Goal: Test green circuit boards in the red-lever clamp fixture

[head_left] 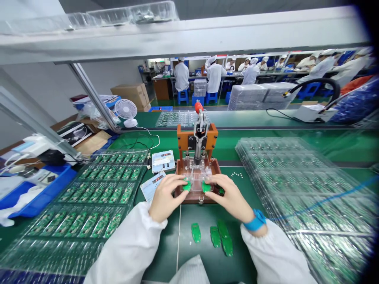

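Four loose boards [215,236] lie on the surface [166,244] around five to six o'clock from the press [197,157]; finished or not, I can't tell. Fingers of the left hand [168,193] pinch one board [186,185], the right hand's [229,193] another board [206,187], both at the press's near side, seemingly mid-job. Trays at eight [65,252] and four [257,185] hold many more.

Press [197,156] ahead of you; one piece [186,184] at your left hand [168,193], another piece [206,186] at your right hand [229,193], both over its base. Loose pieces [215,236] on the table [170,228], nearer you than the press. Board tray [65,252] left, tray stack [257,189] right. Two boxes [163,161] just left of the press (fan [126,109] behind, farther left).
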A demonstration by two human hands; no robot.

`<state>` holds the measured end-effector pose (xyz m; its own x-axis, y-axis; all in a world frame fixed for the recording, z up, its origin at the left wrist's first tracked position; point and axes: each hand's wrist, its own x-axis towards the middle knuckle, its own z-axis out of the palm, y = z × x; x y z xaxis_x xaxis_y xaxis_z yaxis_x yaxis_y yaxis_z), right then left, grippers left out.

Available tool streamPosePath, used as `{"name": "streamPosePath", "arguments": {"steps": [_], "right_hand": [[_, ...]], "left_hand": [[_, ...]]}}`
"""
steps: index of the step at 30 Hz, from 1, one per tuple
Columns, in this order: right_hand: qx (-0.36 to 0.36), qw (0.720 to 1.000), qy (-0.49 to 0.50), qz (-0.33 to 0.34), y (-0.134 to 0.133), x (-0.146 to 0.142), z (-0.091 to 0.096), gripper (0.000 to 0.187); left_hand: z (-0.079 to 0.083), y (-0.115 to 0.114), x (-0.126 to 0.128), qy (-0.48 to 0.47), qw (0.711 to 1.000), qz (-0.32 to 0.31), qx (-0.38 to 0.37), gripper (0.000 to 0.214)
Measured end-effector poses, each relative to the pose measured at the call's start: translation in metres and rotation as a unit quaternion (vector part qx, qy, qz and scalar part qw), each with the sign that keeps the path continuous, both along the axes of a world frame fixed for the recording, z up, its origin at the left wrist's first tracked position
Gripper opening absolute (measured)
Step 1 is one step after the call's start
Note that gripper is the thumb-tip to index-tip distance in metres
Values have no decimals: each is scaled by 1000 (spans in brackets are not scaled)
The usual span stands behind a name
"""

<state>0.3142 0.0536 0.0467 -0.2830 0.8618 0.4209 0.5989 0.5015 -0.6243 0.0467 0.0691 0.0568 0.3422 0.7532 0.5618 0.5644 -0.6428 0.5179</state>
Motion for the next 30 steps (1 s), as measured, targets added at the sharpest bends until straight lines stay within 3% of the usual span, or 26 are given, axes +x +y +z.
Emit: {"name": "streamPosePath", "arguments": {"steps": [5,11,21,30], "right_hand": [[16,999,-38,22,28,-5,-2,29],[15,997,-74,32,29,-1,-5,27],[5,994,-103,43,33,-4,13,20],[12,995,-84,44,26,-3,3,13]], "left_hand": [[-6,25,12,32,999,-36,1,14],[-6,22,11,51,998,-38,5,12],[-3,21,14,84,996,-38,15,10],[-13,19,15,72,997,-33,9,12]]}}
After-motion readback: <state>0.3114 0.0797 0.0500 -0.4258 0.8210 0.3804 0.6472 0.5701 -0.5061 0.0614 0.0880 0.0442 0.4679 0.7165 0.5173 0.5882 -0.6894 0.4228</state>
